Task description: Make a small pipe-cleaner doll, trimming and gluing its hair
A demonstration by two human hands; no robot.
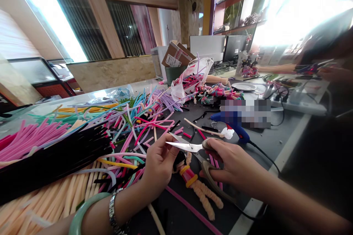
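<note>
My right hand (224, 161) is wrapped round the handles of a pair of scissors (190, 147), its thumb and fingers in the loops. The blades are parted and point left, over my left hand (160, 163). My left fingers are pinched together at the blade tips; what they hold, if anything, is too small to make out. Under the scissors lies a pipe-cleaner doll (189, 176) with a black head, a pink and yellow body and peach limbs. Its head is partly hidden behind my left hand.
Bundles of pipe cleaners, black (63, 154), pink (35, 136) and peach (63, 198), cover the left. A blue glue gun (234, 125) with its cord lies right of centre. Behind are a plastic bag (190, 80), a cardboard box (178, 57) and a power strip (306, 106). A blurred person (331, 47) is at the right.
</note>
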